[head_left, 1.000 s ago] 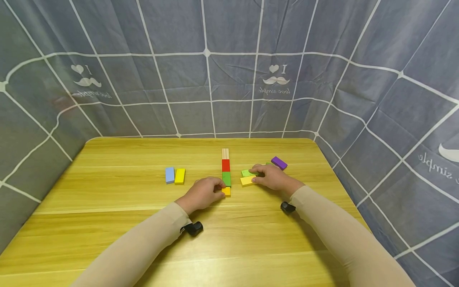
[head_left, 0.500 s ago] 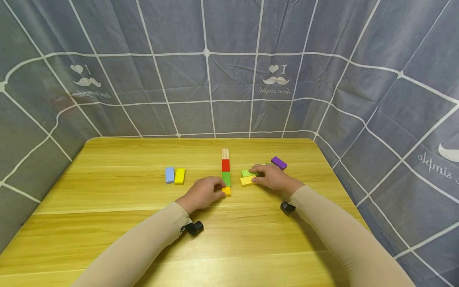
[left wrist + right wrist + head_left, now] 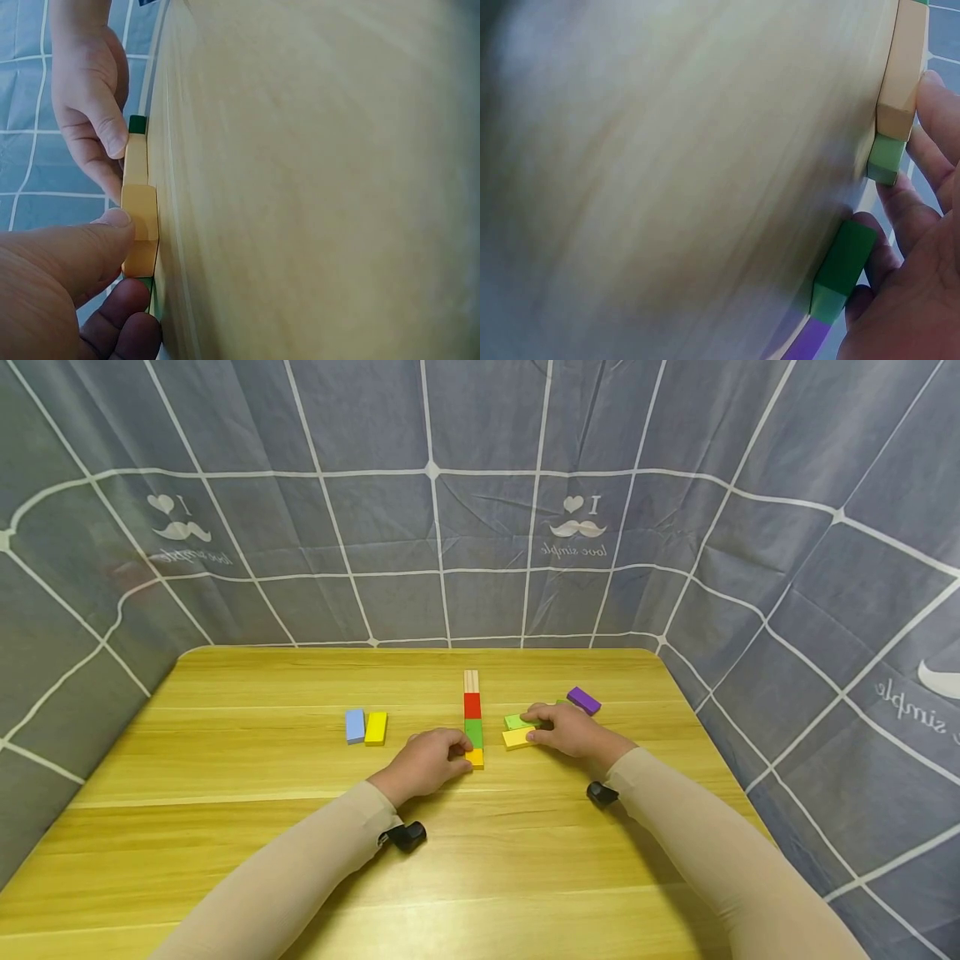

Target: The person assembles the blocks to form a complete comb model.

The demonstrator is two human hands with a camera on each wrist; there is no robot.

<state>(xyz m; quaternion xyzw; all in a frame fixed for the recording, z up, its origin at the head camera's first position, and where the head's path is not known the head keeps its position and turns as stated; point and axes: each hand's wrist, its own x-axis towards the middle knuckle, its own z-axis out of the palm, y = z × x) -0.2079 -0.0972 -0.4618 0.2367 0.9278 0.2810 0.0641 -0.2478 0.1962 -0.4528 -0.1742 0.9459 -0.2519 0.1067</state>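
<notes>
A row of blocks runs away from me in the head view: plain wood (image 3: 471, 681), red (image 3: 472, 706), green (image 3: 473, 732), and an orange block (image 3: 476, 760) nearest. My left hand (image 3: 426, 764) pinches the orange block with the thumb and a finger, the fingertip reaching the green block's side. To the right, my right hand (image 3: 567, 729) rests over two loose blocks. Its thumb touches the yellow block (image 3: 516, 739) and its fingers touch the light green block (image 3: 516, 722). A darker green block (image 3: 847, 255) lies under that hand's other fingers in the right wrist view.
A purple block (image 3: 583, 701) lies just beyond the right hand. On the left side of the wooden table (image 3: 247, 827) a blue block (image 3: 356, 727) and a bright yellow block (image 3: 377, 728) stand side by side. A grey checked curtain (image 3: 480, 527) hangs behind the table.
The orange block has shifted very slightly away from me, against the green block, together with the left fingertips. The right hand and the blocks beneath it look unchanged.
</notes>
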